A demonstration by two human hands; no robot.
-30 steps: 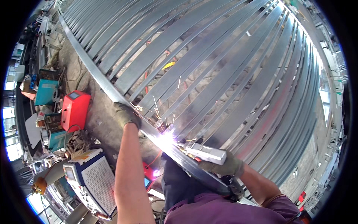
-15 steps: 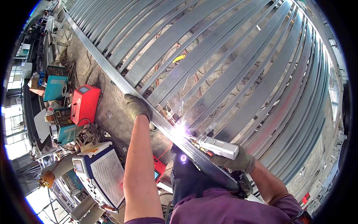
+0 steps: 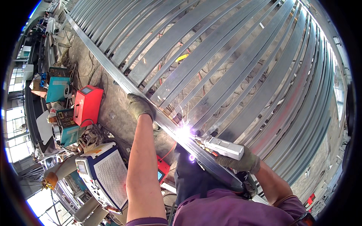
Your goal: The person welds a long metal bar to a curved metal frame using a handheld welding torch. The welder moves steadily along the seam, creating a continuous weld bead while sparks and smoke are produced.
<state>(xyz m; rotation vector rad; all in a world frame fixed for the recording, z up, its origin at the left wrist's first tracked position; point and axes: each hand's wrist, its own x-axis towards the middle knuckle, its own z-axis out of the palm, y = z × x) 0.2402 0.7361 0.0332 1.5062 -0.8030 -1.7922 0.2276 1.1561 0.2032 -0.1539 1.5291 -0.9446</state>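
My right hand (image 3: 240, 162), in an olive work glove, is closed around a silver handheld welding torch (image 3: 222, 147). The torch's nozzle points left at a metal edge rail (image 3: 109, 73), where a bright white-violet arc (image 3: 184, 132) throws off sparks. Farther up the same rail, my left hand (image 3: 139, 106) is gloved too and closed over its outer side; the fingertips are partly hidden. Several flat metal bars (image 3: 200, 71) run from the rail toward the upper right, with gaps between them. Glare hides the seam at the nozzle.
Left of the rail stand a red machine box (image 3: 87, 106), teal machines (image 3: 57, 88) and a white-and-blue cabinet (image 3: 109, 177) with a perforated side. A smaller red unit (image 3: 162, 171) sits by my leg. Cables and a yellow object (image 3: 181, 58) lie on the floor beneath the bars.
The picture has shifted slightly, with most things a little farther right. Both hands keep their hold, and the arc stays lit near the same spot on the rail.
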